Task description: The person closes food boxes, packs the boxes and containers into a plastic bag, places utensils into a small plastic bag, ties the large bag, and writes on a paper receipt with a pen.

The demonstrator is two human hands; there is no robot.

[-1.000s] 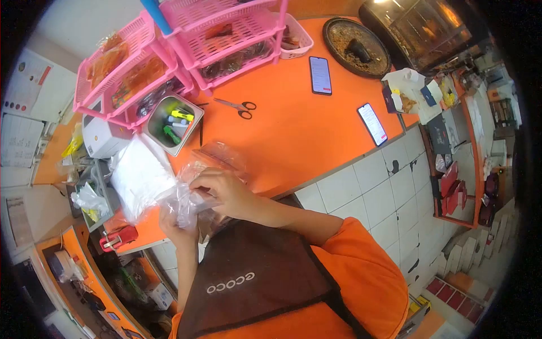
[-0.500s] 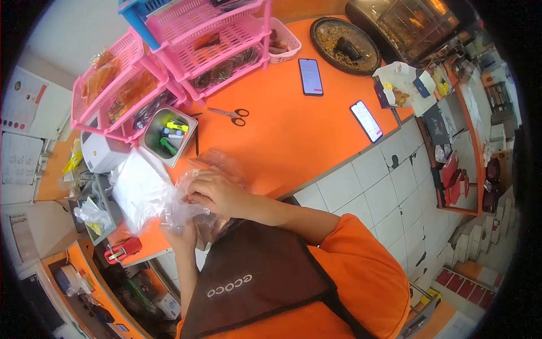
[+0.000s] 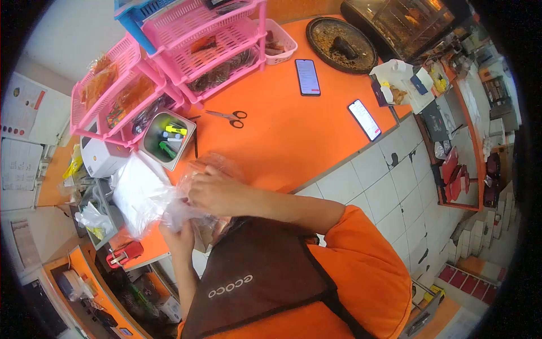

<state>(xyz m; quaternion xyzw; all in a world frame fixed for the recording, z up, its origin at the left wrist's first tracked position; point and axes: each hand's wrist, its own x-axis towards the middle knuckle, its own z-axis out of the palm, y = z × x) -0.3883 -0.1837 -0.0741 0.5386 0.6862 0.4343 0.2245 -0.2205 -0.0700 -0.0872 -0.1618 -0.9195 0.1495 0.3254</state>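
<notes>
My right hand (image 3: 213, 192) is closed on the crumpled edge of a clear plastic bag (image 3: 176, 210), just in front of my apron. Below it, my left hand (image 3: 179, 238) pinches the same bag from the near side. Part of the bag spreads over the orange table beyond my right hand. Something brownish shows through or beneath the plastic by my apron; I cannot make out what it is. A stack of white sheets or bags (image 3: 138, 189) lies to the left of my hands.
A metal tub (image 3: 179, 153) of markers, scissors (image 3: 228, 117) and two phones (image 3: 307, 77) (image 3: 365, 120) are on the table. Pink tiered baskets (image 3: 197, 76) stand at the back. A red stapler-like tool (image 3: 125, 255) sits near the left edge, and a round dark tray (image 3: 361, 65) lies far right.
My right hand has shifted slightly, with the wrist and forearm turned a little. Both hands keep hold of the plastic bag. The view has moved slightly.
</notes>
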